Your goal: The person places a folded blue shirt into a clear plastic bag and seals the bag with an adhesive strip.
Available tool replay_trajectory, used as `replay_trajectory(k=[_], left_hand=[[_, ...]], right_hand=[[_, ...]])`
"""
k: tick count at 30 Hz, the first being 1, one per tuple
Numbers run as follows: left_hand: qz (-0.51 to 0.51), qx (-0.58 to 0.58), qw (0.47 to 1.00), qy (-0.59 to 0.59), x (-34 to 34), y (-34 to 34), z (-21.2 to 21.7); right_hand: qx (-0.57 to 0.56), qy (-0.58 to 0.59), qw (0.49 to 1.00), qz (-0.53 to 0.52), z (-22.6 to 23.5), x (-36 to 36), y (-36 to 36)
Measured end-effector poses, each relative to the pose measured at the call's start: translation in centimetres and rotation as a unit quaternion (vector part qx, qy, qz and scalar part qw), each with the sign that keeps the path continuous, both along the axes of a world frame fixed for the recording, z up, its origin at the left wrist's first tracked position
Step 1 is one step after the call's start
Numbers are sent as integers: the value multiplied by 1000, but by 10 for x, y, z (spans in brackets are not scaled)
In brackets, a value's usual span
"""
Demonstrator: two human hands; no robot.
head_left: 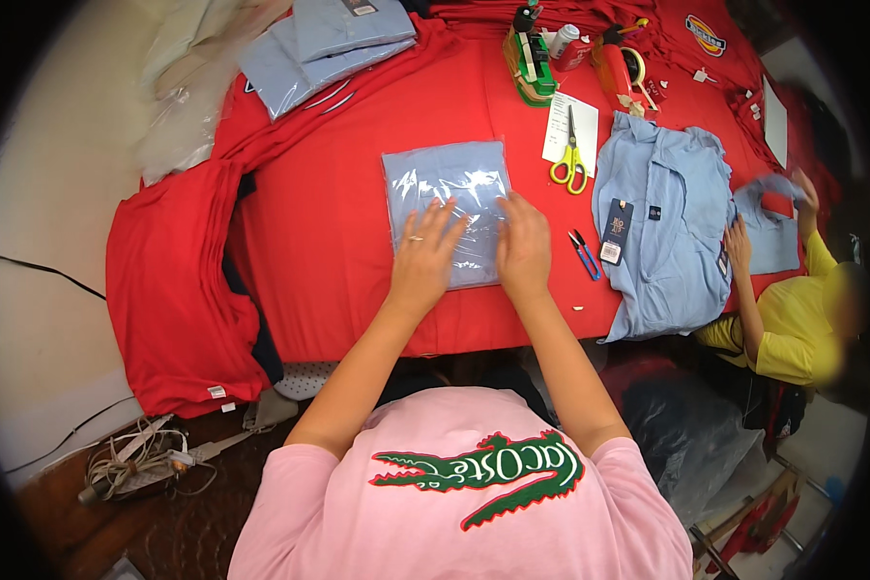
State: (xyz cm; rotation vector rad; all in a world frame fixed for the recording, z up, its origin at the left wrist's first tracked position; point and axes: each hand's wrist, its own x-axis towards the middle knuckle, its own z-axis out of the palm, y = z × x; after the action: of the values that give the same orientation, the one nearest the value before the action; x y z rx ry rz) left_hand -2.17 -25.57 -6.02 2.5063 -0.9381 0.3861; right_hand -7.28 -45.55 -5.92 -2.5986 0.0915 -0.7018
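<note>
In front of me a folded light blue shirt in a clear plastic bag (454,179) lies flat on the red cloth (329,280) that covers the table. My left hand (425,253) rests on the bag's lower left part, fingers spread over the shiny plastic. At the bag's right edge lies my right hand (524,242), its fingers stretched out along the side. Neither hand grips anything. To the right, an unbagged light blue shirt (672,222) is spread out with a dark hang tag (615,232) on it.
Yellow-handled scissors (569,164) lie on a white paper; blue thread snips (584,255) lie nearer. A green tape dispenser (532,68) stands behind. Bagged shirts (324,53) are stacked far left, red garments (179,290) at left. A person in yellow (788,329) handles blue cloth at right.
</note>
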Motion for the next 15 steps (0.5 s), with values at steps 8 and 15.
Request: replay_trajectory(k=[8, 15], left_hand=[[19, 55, 994, 92, 20, -1, -10], [22, 45, 995, 86, 30, 3, -32]], right_hand=[[-67, 126, 985, 101, -10, 12, 16], [-95, 157, 975, 128, -14, 25, 11]])
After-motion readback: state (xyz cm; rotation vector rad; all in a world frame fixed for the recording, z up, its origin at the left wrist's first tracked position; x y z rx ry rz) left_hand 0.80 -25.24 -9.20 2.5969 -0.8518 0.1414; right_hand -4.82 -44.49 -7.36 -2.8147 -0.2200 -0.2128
